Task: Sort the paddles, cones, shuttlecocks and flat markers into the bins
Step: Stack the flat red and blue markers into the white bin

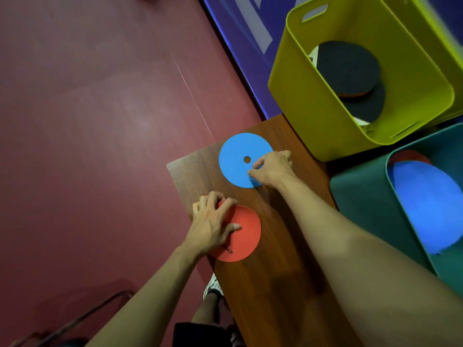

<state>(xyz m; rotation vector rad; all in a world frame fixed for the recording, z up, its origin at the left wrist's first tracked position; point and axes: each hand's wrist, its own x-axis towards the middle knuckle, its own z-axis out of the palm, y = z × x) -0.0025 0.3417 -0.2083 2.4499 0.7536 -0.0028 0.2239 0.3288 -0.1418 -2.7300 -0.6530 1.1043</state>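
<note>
Left hand (213, 226) pinched the red flat marker (240, 234) at frame centre; right hand (271, 169) pinched the blue flat marker (240, 159). Both judged thin, light, floppy; best lifted by the rim.

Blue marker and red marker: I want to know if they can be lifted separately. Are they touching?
Apart. The head view shows bare wood of the table between the blue marker and the red marker.

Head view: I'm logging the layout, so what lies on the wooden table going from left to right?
Left hand on the red flat marker → blue flat marker → right hand → yellow-green bin → teal bin.
</note>
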